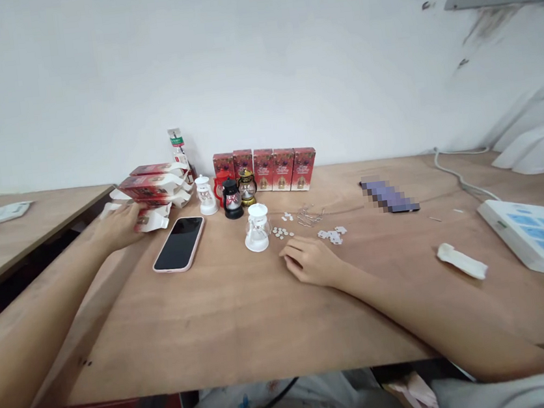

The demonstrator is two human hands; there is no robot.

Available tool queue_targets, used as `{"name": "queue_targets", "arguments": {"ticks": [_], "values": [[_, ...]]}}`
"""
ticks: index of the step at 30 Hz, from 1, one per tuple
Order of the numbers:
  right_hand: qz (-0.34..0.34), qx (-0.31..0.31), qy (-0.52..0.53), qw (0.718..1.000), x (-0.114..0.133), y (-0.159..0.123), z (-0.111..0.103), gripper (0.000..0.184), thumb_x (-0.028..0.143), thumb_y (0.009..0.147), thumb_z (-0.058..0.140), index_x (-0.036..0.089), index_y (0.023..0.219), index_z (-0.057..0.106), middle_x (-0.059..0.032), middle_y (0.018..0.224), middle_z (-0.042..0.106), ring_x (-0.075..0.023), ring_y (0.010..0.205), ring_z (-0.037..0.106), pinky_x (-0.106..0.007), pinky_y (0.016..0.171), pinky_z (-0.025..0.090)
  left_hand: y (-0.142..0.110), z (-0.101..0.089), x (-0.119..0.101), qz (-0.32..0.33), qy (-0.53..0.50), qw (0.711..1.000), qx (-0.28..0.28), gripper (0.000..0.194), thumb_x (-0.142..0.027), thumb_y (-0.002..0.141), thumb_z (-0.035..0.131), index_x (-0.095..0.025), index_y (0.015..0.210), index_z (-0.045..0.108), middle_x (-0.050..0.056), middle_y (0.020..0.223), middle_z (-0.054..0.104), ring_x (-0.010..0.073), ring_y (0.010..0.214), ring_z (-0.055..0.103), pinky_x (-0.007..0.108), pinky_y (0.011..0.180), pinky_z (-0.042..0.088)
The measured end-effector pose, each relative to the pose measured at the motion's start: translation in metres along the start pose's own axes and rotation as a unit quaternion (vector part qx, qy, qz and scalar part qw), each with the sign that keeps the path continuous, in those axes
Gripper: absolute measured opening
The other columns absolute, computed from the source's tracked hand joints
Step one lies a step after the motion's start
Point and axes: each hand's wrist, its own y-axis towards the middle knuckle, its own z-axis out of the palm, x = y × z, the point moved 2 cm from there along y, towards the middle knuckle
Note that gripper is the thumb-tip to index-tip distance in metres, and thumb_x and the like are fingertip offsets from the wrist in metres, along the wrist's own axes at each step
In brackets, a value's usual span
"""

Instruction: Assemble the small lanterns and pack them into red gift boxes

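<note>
On the left, my left hand (123,226) is closed on a red cardboard box (152,220) with open white flaps, at the front of a pile of similar red boxes (156,184). Its fingertips are partly hidden. My right hand (311,262) rests on the table with loosely bent fingers, thumb apart, nothing visible in it. Just left of it stands a white miniature lantern (257,228). Small round discs (282,232), bent wire pieces (310,216) and flat white pieces (333,234) lie beyond the right hand.
Behind stand another white lantern (206,196), a black lantern (232,199), a gold lantern (247,188) and a red one, before a row of upright red boxes (264,171). A phone (179,244) lies left; a white device (534,236) and white strip (462,261) lie right.
</note>
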Motion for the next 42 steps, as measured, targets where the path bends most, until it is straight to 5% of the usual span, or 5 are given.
{"name": "queue_targets", "arguments": {"ticks": [12, 16, 23, 30, 42], "values": [[0.071, -0.034, 0.03, 0.996, -0.001, 0.001, -0.002, 0.017, 0.01, 0.085, 0.044, 0.018, 0.084, 0.059, -0.008, 0.08, 0.067, -0.0206, 0.074, 0.062, -0.033, 0.066, 0.053, -0.046, -0.043, -0.054, -0.04, 0.096, 0.981, -0.161, 0.058, -0.061, 0.076, 0.051, -0.015, 0.111, 0.053, 0.02, 0.109, 0.062, 0.033, 0.105, 0.055, 0.05, 0.093, 0.033], [0.093, -0.101, 0.161, 0.977, 0.014, 0.002, -0.009, 0.016, 0.02, 0.089, 0.05, 0.018, 0.105, 0.055, -0.0077, 0.087, 0.067, -0.0189, 0.078, 0.064, -0.033, 0.07, 0.055, -0.066, -0.05, -0.112, 0.123, -0.006, 0.95, -0.286, 0.047, -0.053, 0.067, 0.068, -0.021, 0.097, 0.049, 0.014, 0.114, 0.059, 0.0318, 0.114, 0.054, 0.048, 0.098, 0.037], [0.191, -0.039, 0.56, 0.805, 0.045, 0.008, -0.002, 0.054, 0.046, 0.085, 0.06, 0.027, 0.128, 0.032, -0.0087, 0.115, 0.058, -0.017, 0.095, 0.063, -0.035, 0.081, 0.055, -0.103, -0.028, -0.204, 0.339, 0.018, 0.848, -0.408, 0.014, -0.011, 0.084, 0.051, -0.023, 0.089, 0.047, 0.003, 0.105, 0.069, 0.0178, 0.1, 0.063, 0.034, 0.083, 0.039], [0.255, -0.039, 0.653, 0.712, 0.051, 0.015, -0.003, 0.037, 0.039, 0.085, 0.061, 0.026, 0.115, 0.043, -0.0037, 0.104, 0.062, -0.0146, 0.094, 0.063, -0.03, 0.082, 0.053, -0.118, -0.022, -0.219, 0.353, 0.097, 0.835, -0.411, 0.023, -0.018, 0.078, 0.063, -0.026, 0.097, 0.053, 0.002, 0.099, 0.072, 0.0183, 0.091, 0.06, 0.032, 0.077, 0.029], [0.13, -0.143, 0.401, 0.896, 0.041, 0.009, -0.014, 0.017, 0.008, 0.084, 0.047, 0.022, 0.074, 0.047, -0.004, 0.092, 0.067, -0.0135, 0.085, 0.066, -0.027, 0.072, 0.054, -0.129, -0.027, -0.223, 0.44, 0.011, 0.834, -0.332, 0.033, -0.048, 0.08, 0.058, -0.03, 0.107, 0.057, 0.005, 0.102, 0.069, 0.0227, 0.093, 0.059, 0.039, 0.082, 0.036]]}}
